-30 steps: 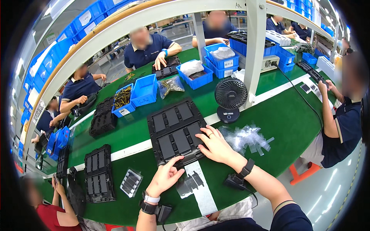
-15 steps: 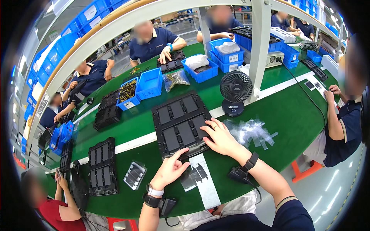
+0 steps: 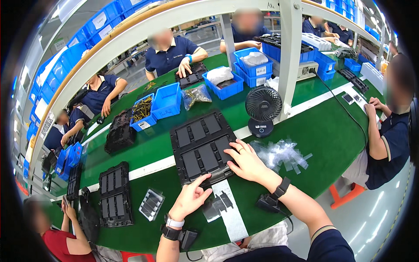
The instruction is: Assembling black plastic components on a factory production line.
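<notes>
In front of me on the green table lies a black plastic tray (image 3: 201, 147) with dark rectangular pieces set in two rows of slots. My left hand (image 3: 190, 200) has its index finger stretched out to the tray's near edge, the other fingers loosely bent, and it holds nothing. Along the tray's right side rests my right hand (image 3: 248, 162), fingers spread, the tips touching the rim and the end piece. Just below the tray, a white paper strip (image 3: 234, 225) carries a clear film sheet (image 3: 211, 213) with small black pieces.
Right of the tray are a black fan (image 3: 263, 107) and a pile of clear film strips (image 3: 286, 155). Another loaded tray (image 3: 115, 194) and a film sheet (image 3: 152, 204) lie left. Blue bins (image 3: 168, 99) stand beyond, under a white frame post (image 3: 290, 61). Co-workers sit around.
The view has shifted slightly. My hands keep nearly the same places at the tray. Across the table at the far left, a co-worker's arm has come down toward the tabletop.
</notes>
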Available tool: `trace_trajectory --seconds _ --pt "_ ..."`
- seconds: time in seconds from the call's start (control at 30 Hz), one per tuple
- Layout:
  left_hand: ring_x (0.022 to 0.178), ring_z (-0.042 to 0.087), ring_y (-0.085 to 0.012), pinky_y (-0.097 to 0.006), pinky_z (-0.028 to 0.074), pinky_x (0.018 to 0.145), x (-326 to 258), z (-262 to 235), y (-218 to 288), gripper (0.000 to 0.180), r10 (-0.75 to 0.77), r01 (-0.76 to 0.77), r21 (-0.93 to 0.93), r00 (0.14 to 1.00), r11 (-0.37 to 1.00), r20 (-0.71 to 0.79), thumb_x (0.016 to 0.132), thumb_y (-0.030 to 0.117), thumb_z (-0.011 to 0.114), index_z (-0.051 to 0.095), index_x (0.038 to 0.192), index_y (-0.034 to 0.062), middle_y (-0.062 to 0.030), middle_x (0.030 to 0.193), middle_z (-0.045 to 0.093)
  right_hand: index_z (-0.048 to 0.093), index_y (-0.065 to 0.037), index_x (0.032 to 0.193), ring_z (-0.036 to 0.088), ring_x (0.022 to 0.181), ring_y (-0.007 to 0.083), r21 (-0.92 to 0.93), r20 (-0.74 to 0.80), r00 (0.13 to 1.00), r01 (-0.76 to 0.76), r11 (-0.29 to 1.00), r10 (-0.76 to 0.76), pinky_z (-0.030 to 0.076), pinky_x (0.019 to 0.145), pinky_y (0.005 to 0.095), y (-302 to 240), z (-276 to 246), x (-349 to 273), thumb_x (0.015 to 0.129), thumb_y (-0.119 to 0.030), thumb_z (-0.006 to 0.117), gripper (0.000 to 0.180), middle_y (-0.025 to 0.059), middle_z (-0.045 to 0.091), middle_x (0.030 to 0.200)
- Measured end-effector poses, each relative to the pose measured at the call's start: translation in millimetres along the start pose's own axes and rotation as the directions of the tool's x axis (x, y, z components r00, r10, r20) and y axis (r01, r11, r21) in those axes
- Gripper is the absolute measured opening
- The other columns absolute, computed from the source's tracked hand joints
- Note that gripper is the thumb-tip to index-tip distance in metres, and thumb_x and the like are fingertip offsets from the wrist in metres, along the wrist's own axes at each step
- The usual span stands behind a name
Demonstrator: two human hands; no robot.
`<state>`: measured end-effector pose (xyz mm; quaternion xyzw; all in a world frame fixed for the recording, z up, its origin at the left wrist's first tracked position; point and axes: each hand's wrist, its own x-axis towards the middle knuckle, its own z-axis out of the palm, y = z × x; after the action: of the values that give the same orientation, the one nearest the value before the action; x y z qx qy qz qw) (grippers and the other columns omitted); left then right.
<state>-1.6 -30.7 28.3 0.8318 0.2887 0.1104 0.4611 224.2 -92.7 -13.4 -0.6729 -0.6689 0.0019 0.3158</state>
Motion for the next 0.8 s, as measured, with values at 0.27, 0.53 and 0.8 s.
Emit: trace_trajectory --seconds 0.27,0.53,0.8 --pt "0.044 0.042 -0.0016 -0.02 0.035 0.043 1.8 1.0 -1.5 0.045 -0.019 0.019 0.01 1.0 1.0 0.015 0.084 0.009 0.058 0.044 0.127 0.0061 0.0021 0.047 0.047 0.048 -0.007 0.117 0.031 0.125 0.0359 -0.013 0.02 1.0 -0.016 1.0 0.016 0.029 0.098 0.0548 -1.3 -1.5 -2.1 0.083 -0.025 0.054 0.04 0.0178 0.04 0.126" --pt "0.043 0.042 -0.0036 -0.021 0.036 0.044 -0.1 2.0 0.7 0.046 -0.037 0.038 -0.025 0.999 0.999 0.007 0.083 0.013 0.058 0.045 0.127 0.0071 -0.0004 0.047 0.048 0.048 -0.007 0.118 0.03 0.125 0.0353 0.012 0.017 1.0 -0.016 1.0 0.016 0.028 0.1 0.0531 0.3 0.6 -4.8 0.082 -0.026 0.054 0.041 0.0175 0.041 0.126" --pt "0.043 0.043 -0.0034 -0.021 0.036 0.045 -0.3 2.2 -0.9 0.046 -0.005 0.004 -0.023 1.0 1.0 -0.026 0.083 0.012 0.059 0.045 0.126 0.0055 -0.0007 0.048 0.049 0.048 -0.007 0.118 0.031 0.125 0.0356 0.017 0.019 1.0 -0.024 1.0 0.024 0.028 0.099 0.0534 -3.7 0.2 -5.3 0.082 -0.025 0.054 0.041 0.0179 0.041 0.126"
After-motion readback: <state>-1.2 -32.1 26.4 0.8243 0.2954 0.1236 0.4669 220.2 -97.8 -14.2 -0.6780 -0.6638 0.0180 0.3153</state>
